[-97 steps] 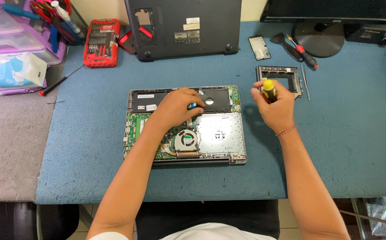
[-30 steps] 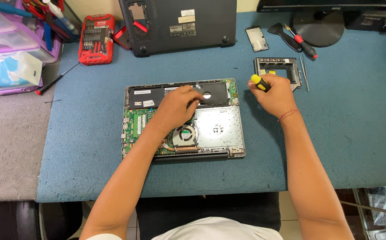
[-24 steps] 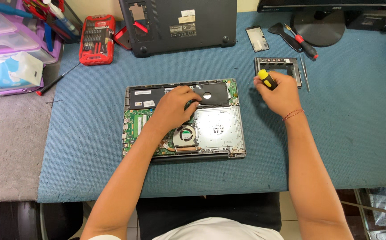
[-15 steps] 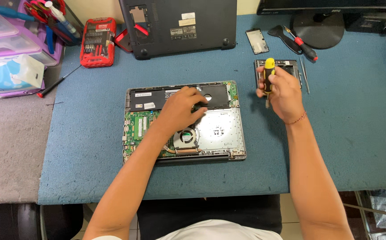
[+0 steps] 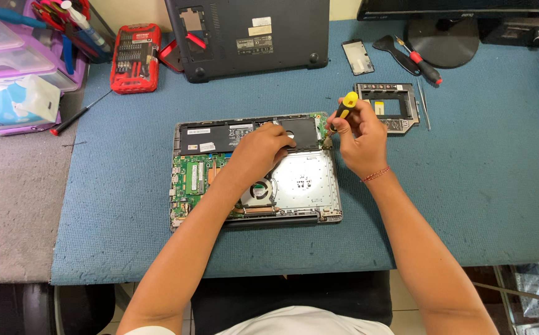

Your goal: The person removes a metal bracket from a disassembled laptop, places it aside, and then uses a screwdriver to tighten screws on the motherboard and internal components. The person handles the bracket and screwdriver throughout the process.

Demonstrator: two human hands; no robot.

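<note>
An opened laptop base [image 5: 306, 186] lies on the blue mat with its green circuit board, fan and black battery showing. My left hand [image 5: 263, 146] rests palm down on the battery near the middle of the base. My right hand [image 5: 359, 136] grips a yellow-and-black screwdriver [image 5: 344, 105], its tip down at the base's far right corner. Just beyond that hand lies a grey metal drive caddy [image 5: 396, 102].
The laptop's black bottom cover [image 5: 251, 34] lies at the back. A red bit set [image 5: 135, 57], a purple organiser box [image 5: 15, 62], a loose screwdriver [image 5: 80, 113], a small black cover plate [image 5: 357, 57], a red-handled tool [image 5: 421, 62], tweezers [image 5: 423, 111] and a monitor stand [image 5: 443, 40] surround the work.
My right hand has come from over the drive caddy leftward to the laptop's far right corner with the screwdriver. My left hand has stayed on the battery.
</note>
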